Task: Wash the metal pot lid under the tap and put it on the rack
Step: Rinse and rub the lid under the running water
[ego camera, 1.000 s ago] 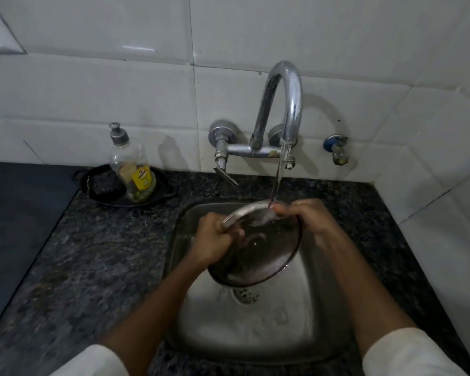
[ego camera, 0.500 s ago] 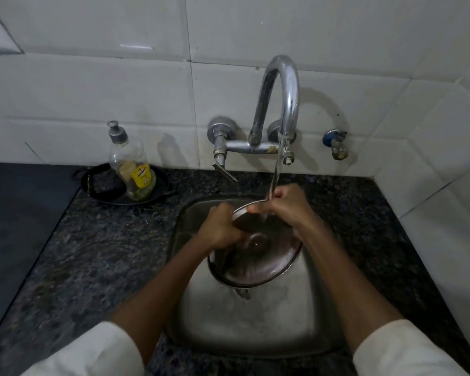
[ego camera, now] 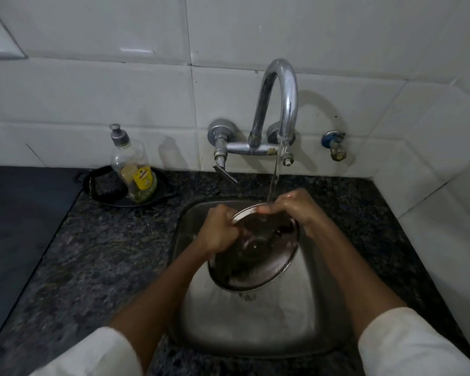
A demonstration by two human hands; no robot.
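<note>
Soap bottle (ego camera: 133, 169) left of sink (ego camera: 255, 329), beside tap (ego camera: 278, 104).

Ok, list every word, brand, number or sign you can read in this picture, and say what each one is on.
Nothing here can be read for certain.
Yellow label on the soap bottle: it carries a small dark emblem and some print, all too small and blurred to read.
Tap, metal pot lid, sink, wall tiles: no visible text or marks.
</note>
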